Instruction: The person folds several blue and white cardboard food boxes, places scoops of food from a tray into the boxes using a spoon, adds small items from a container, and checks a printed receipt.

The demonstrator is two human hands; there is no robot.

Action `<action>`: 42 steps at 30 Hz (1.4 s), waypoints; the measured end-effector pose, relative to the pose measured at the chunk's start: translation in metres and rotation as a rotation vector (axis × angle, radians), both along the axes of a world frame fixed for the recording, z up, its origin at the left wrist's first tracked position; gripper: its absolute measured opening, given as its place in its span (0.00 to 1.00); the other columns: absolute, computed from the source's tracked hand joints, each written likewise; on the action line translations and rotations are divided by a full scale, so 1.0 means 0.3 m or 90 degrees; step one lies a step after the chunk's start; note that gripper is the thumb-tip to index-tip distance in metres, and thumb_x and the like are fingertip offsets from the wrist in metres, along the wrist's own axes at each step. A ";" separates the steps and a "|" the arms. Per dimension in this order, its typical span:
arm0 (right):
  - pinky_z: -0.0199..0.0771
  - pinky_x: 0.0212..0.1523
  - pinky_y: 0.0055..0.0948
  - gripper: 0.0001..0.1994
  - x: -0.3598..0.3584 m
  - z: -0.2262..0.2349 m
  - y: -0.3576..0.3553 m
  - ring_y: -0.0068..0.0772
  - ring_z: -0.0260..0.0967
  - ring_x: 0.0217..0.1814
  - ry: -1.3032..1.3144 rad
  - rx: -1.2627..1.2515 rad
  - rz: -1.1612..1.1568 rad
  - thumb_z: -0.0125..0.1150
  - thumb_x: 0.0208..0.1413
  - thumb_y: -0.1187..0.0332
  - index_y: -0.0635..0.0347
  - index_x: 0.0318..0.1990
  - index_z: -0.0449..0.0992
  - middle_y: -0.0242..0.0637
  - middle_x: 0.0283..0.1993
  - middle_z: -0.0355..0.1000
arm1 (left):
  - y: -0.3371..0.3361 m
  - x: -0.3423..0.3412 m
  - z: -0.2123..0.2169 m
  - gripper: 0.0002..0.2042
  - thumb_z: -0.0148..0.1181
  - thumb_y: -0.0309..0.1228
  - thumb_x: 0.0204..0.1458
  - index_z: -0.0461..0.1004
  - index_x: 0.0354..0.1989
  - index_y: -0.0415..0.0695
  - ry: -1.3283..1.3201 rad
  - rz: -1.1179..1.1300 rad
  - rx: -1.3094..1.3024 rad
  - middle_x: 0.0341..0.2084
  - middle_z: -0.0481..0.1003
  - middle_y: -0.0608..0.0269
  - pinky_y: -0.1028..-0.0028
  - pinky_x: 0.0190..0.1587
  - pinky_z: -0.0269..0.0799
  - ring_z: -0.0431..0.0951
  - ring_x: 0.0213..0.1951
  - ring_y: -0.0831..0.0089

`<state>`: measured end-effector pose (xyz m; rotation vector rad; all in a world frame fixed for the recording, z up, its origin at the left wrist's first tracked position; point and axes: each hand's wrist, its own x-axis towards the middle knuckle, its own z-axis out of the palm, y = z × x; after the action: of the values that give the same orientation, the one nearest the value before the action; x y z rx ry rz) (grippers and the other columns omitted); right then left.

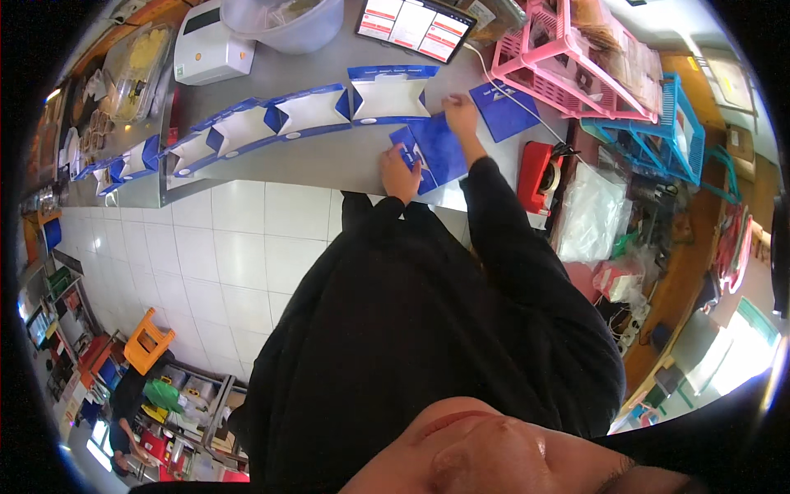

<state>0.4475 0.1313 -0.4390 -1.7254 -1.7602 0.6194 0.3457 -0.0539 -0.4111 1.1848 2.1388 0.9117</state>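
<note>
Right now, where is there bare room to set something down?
The metal table is bare between the open boxes and its near edge, left of the left hand; another patch lies between boxes and plastic tub. Crowded: around the blue carton, and rightward by the pink basket and red tape dispenser.

A tablet (415, 29) sits between a tub (288, 38) and pink rack (547, 49).

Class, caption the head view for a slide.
Left hand and right hand on a blue carton, with open blue-and-white boxes lined up along the counter.
</note>
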 end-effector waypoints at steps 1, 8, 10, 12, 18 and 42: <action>0.67 0.46 0.41 0.25 -0.004 0.033 -0.083 0.48 0.67 0.42 -0.046 -0.184 0.039 0.62 0.40 0.55 0.57 0.47 0.70 0.46 0.35 0.71 | -0.038 0.017 -0.049 0.35 0.67 0.33 0.34 0.58 0.54 0.41 0.047 0.114 -0.001 0.48 0.59 0.49 0.58 0.50 0.58 0.60 0.50 0.51; 0.62 0.52 0.51 0.36 0.150 0.121 -0.448 0.55 0.51 0.59 -0.180 -0.200 0.167 0.64 0.40 0.54 0.50 0.59 0.57 0.53 0.56 0.53 | 0.028 0.165 -0.028 0.44 0.70 0.32 0.27 0.53 0.57 0.37 0.014 0.214 -0.084 0.48 0.59 0.47 0.56 0.53 0.55 0.58 0.51 0.47; 0.61 0.53 0.49 0.38 0.216 0.129 -0.417 0.57 0.50 0.61 -0.126 -0.189 0.191 0.63 0.41 0.52 0.50 0.61 0.55 0.55 0.59 0.50 | 0.031 0.184 0.019 0.41 0.70 0.31 0.28 0.55 0.54 0.36 0.032 0.229 -0.060 0.45 0.63 0.48 0.60 0.50 0.61 0.64 0.47 0.50; 0.60 0.55 0.46 0.42 0.253 0.166 -0.379 0.58 0.51 0.62 0.035 -0.319 0.214 0.63 0.41 0.51 0.49 0.64 0.50 0.57 0.61 0.48 | 0.025 0.200 0.070 0.37 0.69 0.31 0.28 0.59 0.51 0.37 -0.358 0.158 0.069 0.39 0.70 0.50 0.64 0.45 0.67 0.72 0.41 0.55; 0.55 0.60 0.43 0.30 0.335 0.485 -0.294 0.62 0.50 0.63 0.256 -0.086 0.343 0.54 0.46 0.75 0.46 0.60 0.61 0.58 0.64 0.46 | 0.061 0.268 0.231 0.27 0.64 0.26 0.31 0.66 0.46 0.41 -0.315 -0.001 0.151 0.33 0.74 0.58 0.67 0.39 0.71 0.76 0.34 0.65; 0.67 0.36 0.28 0.15 0.086 0.481 -0.303 0.31 0.69 0.36 0.208 0.017 0.115 0.55 0.40 0.76 0.61 0.40 0.64 0.40 0.32 0.68 | 0.093 -0.126 0.603 0.33 0.67 0.29 0.36 0.63 0.56 0.49 0.390 0.065 0.514 0.54 0.55 0.49 0.58 0.57 0.45 0.54 0.58 0.55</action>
<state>0.4734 0.0403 -0.2948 -1.3660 -1.6893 0.8958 0.3079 -0.0261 -0.2301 1.9504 2.3603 1.7362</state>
